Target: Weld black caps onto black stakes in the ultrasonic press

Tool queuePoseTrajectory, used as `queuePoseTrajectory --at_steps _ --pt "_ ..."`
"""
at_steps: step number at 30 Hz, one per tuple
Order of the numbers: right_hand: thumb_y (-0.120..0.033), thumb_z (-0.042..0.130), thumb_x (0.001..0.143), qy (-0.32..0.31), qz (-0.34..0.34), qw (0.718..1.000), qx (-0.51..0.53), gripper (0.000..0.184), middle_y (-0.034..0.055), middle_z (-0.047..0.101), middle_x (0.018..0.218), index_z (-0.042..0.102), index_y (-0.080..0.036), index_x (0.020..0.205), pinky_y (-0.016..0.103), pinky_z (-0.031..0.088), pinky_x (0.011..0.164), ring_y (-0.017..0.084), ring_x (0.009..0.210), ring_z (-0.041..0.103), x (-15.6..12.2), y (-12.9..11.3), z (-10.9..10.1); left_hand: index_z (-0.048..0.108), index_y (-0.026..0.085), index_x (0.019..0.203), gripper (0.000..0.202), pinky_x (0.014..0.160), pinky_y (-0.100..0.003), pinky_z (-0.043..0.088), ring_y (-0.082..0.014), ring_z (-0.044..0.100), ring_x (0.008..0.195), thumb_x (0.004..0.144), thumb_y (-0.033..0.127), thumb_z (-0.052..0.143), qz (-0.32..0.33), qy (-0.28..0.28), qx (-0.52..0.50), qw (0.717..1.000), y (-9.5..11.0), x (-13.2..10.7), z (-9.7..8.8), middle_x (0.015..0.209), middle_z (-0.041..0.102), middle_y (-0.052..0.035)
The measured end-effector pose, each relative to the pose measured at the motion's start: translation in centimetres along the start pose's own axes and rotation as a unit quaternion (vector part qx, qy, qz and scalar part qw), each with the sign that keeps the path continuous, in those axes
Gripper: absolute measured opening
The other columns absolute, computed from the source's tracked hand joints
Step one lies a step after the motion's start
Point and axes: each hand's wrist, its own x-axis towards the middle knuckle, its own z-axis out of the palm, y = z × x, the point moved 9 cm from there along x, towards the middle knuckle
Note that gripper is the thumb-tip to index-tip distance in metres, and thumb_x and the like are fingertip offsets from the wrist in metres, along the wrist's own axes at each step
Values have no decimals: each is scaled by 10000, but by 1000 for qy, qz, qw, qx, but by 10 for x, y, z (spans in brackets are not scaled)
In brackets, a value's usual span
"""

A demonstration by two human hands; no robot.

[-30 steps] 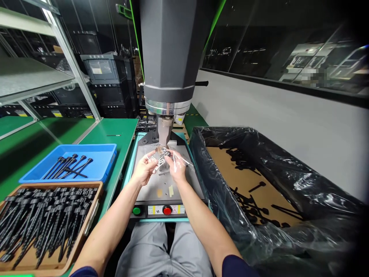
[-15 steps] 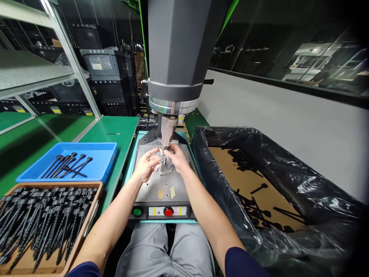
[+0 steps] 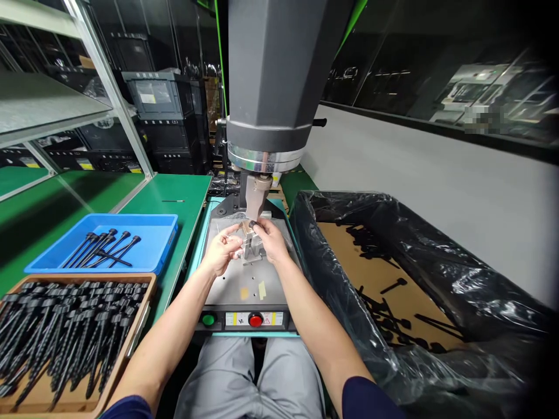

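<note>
Both hands meet at a small metal fixture (image 3: 250,247) on the grey machine plate (image 3: 244,279), right under the press horn (image 3: 255,196). My left hand (image 3: 222,249) pinches a clear plastic bag at the fixture's left side. My right hand (image 3: 271,240) has its fingers closed on a small black part at the fixture's top. The bag is thin and hard to make out.
A blue tray (image 3: 148,244) with a few black rods sits at left. A wooden tray (image 3: 140,326) full of black rods lies nearer. A large box lined with black plastic (image 3: 345,291) stands at right. Green (image 3: 208,319) and red (image 3: 255,319) buttons are on the machine front.
Both hands moved forward to the fixture under the horn. The clear bag, spread between the hands a second ago, is now bunched at the fixture. The view shifted slightly left.
</note>
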Motion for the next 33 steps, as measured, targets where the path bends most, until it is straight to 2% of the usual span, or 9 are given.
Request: queuePoseTrajectory --at_steps 6,13,18,23,27,31,33 --pt "-417 724 706 42 16 998 51 527 91 594 1320 626 -229 1188 451 404 1037 280 1243 522 -24 12 -24 471 135 1329 823 383 -169 353 -73 565 498 607 241 850 -20 4 13 1000 -7 -4 1 697 612 44" --pt "-297 761 645 7 32 999 29 734 114 598 1305 530 -221 1337 503 322 1104 299 1255 510 -48 25 -33 420 153 1396 913 404 -169 361 -80 571 522 599 249 855 -17 16 30 999 -9 -10 0 707 622 32" --pt "-229 772 629 -53 51 997 36 733 76 500 1423 542 -290 1322 508 296 1120 294 1352 405 -68 35 -32 397 171 1420 938 428 -169 381 -81 579 530 602 250 849 -9 42 38 998 -11 -14 -9 712 617 30" --pt "-179 733 652 -83 59 994 45 732 55 540 1381 525 -330 1337 528 297 1112 279 1350 406 -85 36 -33 418 176 1397 889 427 -159 393 -71 570 548 617 246 841 -6 43 32 999 -17 -16 -12 730 609 32" --pt "-159 717 661 -110 51 990 76 740 38 541 1375 511 -349 1346 518 315 1105 264 1348 403 -93 26 -30 435 167 1373 865 424 -153 387 -67 566 543 614 246 842 -4 54 23 998 -17 -16 -14 721 601 36" --pt "-218 774 665 -147 50 979 134 726 47 540 1375 522 -347 1333 495 356 1075 274 1327 427 -100 15 -23 430 164 1374 876 430 -160 384 -72 576 539 607 251 845 2 59 24 998 -16 -15 -16 707 596 40" --pt "-304 778 708 -130 65 978 151 638 65 563 1347 551 -325 1304 481 386 1046 279 1293 465 -100 16 -24 439 161 1366 869 430 -164 386 -74 576 542 605 262 846 3 58 26 998 -17 -14 -16 714 600 37"
